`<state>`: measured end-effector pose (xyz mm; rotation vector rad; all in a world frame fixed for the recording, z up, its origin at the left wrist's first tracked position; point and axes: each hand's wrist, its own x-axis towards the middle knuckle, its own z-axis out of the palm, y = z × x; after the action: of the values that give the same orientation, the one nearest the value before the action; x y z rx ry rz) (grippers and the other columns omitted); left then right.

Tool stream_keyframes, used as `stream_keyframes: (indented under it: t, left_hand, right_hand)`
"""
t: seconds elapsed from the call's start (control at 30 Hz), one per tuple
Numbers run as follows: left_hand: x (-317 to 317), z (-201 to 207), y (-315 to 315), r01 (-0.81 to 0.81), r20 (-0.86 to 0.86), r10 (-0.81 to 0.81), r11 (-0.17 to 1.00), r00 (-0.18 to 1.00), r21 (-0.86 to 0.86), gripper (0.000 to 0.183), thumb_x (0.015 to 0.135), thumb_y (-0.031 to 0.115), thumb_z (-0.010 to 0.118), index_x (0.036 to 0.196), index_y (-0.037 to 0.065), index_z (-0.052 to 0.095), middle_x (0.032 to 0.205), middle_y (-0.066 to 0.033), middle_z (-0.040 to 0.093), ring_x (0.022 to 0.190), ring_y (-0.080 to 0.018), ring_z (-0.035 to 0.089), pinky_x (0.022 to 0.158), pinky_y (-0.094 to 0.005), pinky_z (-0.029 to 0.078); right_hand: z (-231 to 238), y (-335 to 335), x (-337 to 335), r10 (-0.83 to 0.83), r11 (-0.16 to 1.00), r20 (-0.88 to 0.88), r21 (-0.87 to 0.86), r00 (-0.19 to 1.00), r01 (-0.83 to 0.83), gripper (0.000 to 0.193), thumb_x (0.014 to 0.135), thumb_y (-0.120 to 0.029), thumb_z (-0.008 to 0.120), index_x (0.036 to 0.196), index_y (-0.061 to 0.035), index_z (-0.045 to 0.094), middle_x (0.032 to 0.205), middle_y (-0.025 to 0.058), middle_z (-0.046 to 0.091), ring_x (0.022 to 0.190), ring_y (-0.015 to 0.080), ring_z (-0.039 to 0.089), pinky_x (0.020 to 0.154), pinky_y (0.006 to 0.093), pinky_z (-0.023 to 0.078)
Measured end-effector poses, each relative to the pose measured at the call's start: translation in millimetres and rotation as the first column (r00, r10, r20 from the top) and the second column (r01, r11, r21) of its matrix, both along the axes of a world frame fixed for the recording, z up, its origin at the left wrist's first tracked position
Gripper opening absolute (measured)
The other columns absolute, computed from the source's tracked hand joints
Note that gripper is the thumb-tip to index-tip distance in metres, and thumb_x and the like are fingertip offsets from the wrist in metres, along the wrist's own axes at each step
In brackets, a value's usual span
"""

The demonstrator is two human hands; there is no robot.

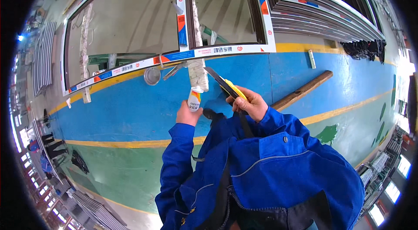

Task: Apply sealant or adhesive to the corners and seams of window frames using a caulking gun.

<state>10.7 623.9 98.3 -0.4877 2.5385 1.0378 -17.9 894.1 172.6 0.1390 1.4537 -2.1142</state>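
Note:
My left hand is closed around a white tube or bottle with a coloured label, its narrow top pointing away from me. In my right hand is a yellow and black utility knife, gripped by its handle. The knife's long blade is out and slants up to the left, to the right of the tube's top and apart from it. Just beyond both hands lies a large window frame covered in printed film. It rests on a pale, wrapped support beam whose near end stops by the tube.
A round metal tin sits at the frame's near edge. A wooden beam and a pale tube lie on the blue floor to the right. Stacked frames and black plastic stand farther right. Another person is far left.

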Motion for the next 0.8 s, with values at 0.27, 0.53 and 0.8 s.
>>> stream_keyframes:
  t: [0.27, 0.53, 0.8]
  left_hand:
    - [-16.2, 29.1, 12.1, 0.085, 0.157, -0.060, 0.983, 0.986, -0.160, 0.050, 0.067, 0.028, 0.078, 0.101, 0.002, 0.051, 0.091, -0.0237, 0.066, 0.087, -0.0425, 0.063, 0.072, -0.0482, 0.051]
    - [-19.2, 38.5, 24.4, 0.050, 0.110, -0.024, 0.969, 0.994, -0.240, 0.047, 0.070, 0.026, 0.075, 0.104, 0.004, 0.050, 0.093, -0.0224, 0.065, 0.087, -0.0420, 0.062, 0.071, -0.0504, 0.050]
    - [-28.8, 35.8, 20.6, 0.118, 0.193, -0.060, 0.946, 0.979, -0.301, 0.049, 0.070, 0.024, 0.075, 0.105, 0.004, 0.046, 0.093, -0.0226, 0.063, 0.084, -0.0417, 0.062, 0.067, -0.0515, 0.049]
  right_hand:
    - [8.2, -8.7, -16.5, 0.164, 0.983, -0.172, -0.054, 0.971, -0.176, 0.066, 0.086, -0.032, 0.070, 0.135, -0.0007, 0.039, 0.108, 0.0092, 0.062, 0.092, 0.0105, 0.056, 0.083, 0.0258, 0.047]
    - [-9.1, -30.5, -26.4, 0.178, 0.889, -0.150, 0.449, 0.972, -0.093, 0.039, 0.088, -0.020, 0.065, 0.118, -0.0009, 0.050, 0.083, 0.0099, 0.065, 0.065, 0.0173, 0.062, 0.059, 0.0302, 0.050]
    - [-40.8, -52.5, -37.5, 0.509, 0.478, -0.148, 0.868, 0.848, -0.135, 0.022, 0.085, -0.021, 0.060, 0.097, -0.0042, 0.055, 0.079, 0.0202, 0.064, 0.074, 0.0384, 0.063, 0.066, 0.0481, 0.050]
